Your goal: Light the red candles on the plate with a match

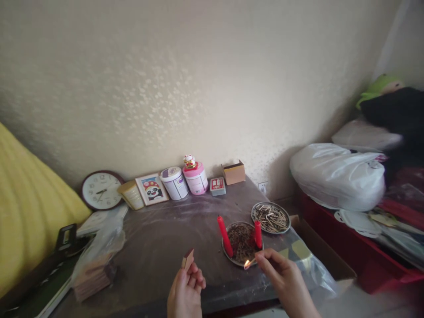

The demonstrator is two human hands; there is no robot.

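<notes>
Low centre-right, the right hand (287, 276) pinches a burning match (249, 263) at the plate (232, 257) rim; the left hand (186, 289) grips a matchbox (187, 259), bare tabletop (159, 238) beyond.

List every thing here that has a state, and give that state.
match: lit, flame at its tip, pinched in the right hand
matchbox: held upright in the left hand
left candle: unlit, leaning
right candle: unlit, upright
near dish: covered with dark debris
far dish: piled with matchsticks
cardboard box: open
wall clock: propped against the wall
</notes>
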